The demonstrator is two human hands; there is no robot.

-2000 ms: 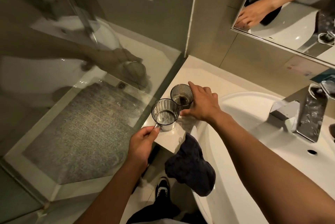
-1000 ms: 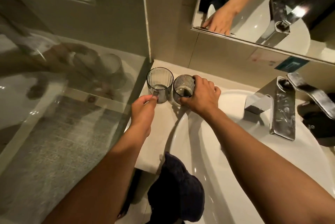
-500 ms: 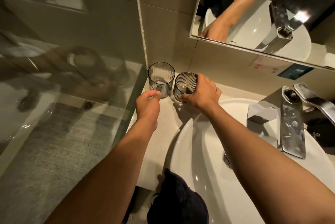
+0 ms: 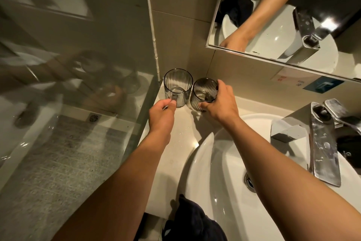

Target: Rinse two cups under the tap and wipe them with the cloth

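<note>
At the back corner of a pale counter [image 4: 185,135], seen from the head camera, we find two clear ribbed cups standing upright and side by side, close enough that they appear to touch. Our left hand [image 4: 161,116] is curled nearly closed, thumb and forefinger pinched on the small handle at the base of the left cup [image 4: 177,86]. Our right hand [image 4: 219,102] is wrapped around the right cup [image 4: 204,91], fingers over its far side and thumb on the near side. Both cups look close to empty; we cannot tell whether a little water sits at the bottom.

To the right of the cups lies a white basin [image 4: 211,172], with its drain partly hidden by our right forearm. A chrome tap [image 4: 322,143] rises at the basin's far right, well apart from the cups. A dark cloth [image 4: 195,221] hangs over the basin's near rim, between our two forearms. A mirror [image 4: 283,16] above the counter reflects the right arm, the basin and the tap. A glass shower screen [image 4: 78,84] stands just left of the counter.
</note>
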